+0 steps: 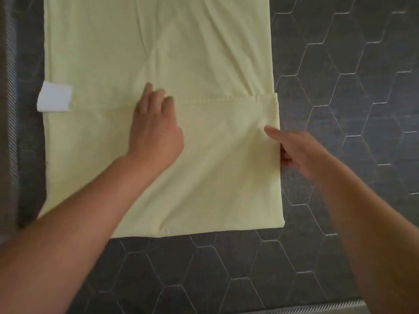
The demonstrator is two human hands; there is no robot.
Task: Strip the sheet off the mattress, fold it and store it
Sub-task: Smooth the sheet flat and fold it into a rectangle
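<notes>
Soft, even, rather dim light with faint shadows, slight motion blur and wide-angle edge bending.

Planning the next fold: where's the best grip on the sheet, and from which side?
Likely the near hem of the sheet, from the near side. It lies flat and free on the mattress, so fingers can slide under. The left hand rests mid-sheet; the right hand is at the right edge.

Sheet (158, 64) on mattress (340, 109) — tag (55, 99) left.

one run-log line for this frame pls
phase: folding | sheet: flat on mattress | left hand: pressing fold edge | right hand: at sheet's right edge, grip unclear
</notes>
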